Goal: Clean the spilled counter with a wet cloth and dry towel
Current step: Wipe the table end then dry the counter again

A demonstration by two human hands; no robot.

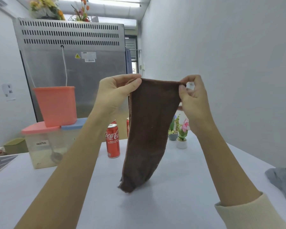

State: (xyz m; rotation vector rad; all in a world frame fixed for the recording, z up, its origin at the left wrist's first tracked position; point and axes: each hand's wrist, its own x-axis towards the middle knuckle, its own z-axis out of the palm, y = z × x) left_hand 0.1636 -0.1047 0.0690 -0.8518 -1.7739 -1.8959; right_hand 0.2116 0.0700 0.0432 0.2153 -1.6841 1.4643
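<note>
Nearest the camera, two bare forearms reach forward over a white counter (180, 204), the right one with a cream sleeve (248, 214) pushed up and cut off by the lower edge of the picture. At the far right edge a crumpled grey cloth (282, 182) lies on the counter, partly out of view, well apart from the hands. Between the arms a brown towel (149, 129) hangs down lengthwise, its lower end touching or just above the counter; which of the two cannot be told. The left hand (116, 96) pinches one top corner between thumb and curled fingers, and the right hand (193, 98) pinches the other corner, so the top edge is stretched taut between them. Behind the towel stands a red Coca-Cola can (113, 141), with parts of at least one other red can mostly hidden by the towel. To the left sits a clear container (45, 151) with a pink lid, a spoon dimly visible inside, partly covered by the left forearm; a blue-lidded container beside it is largely hidden. A pink bucket (56, 106) rests on top of those lids. To the right, small potted plants (180, 134) stand near the wall. Farthest back is a large steel cabinet (73, 63) with vent slots, and flowers on top cut off by the frame.
</note>
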